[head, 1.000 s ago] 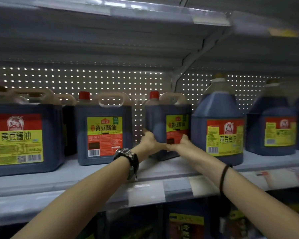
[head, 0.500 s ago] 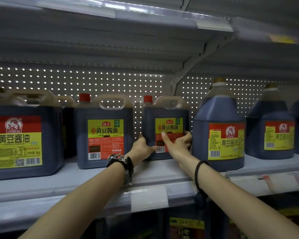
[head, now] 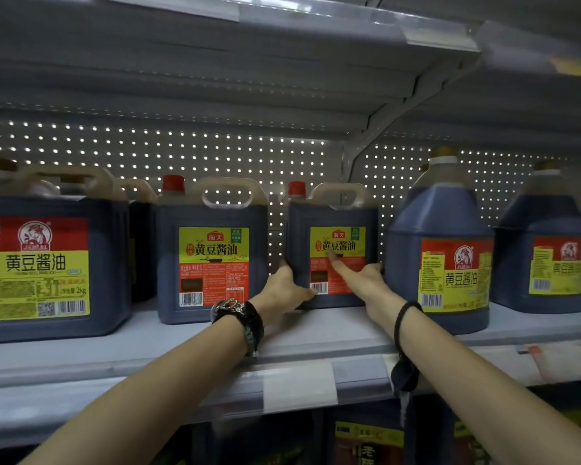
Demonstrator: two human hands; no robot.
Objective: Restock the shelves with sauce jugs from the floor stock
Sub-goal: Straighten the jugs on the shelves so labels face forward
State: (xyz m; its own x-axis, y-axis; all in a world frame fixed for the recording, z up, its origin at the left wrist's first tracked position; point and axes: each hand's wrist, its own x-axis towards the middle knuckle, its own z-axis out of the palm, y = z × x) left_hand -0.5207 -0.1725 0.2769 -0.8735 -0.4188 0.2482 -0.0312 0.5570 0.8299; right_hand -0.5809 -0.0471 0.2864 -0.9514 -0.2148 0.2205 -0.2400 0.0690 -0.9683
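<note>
A square dark sauce jug [head: 332,216] with a red cap and a yellow-and-red label stands upright on the grey shelf [head: 182,344], well back from the front edge. My left hand [head: 282,290] grips its lower left corner, fingers tucked round the side out of sight. My right hand [head: 363,280] holds its lower right edge, one digit stretched across the label and the others curled round the side. A matching jug [head: 212,216] stands just to its left, with a narrow gap between them.
A larger square jug [head: 47,263] sits at the far left. Round-shouldered jugs [head: 440,236] [head: 544,243] stand close on the right. A perforated back panel [head: 148,142] closes the shelf, and another shelf [head: 282,45] hangs overhead. More bottles [head: 366,441] fill the level below.
The jug has slid deeper onto the shelf and turned square to the front. Both hands went with it, shifting from its lower front to its two sides.
</note>
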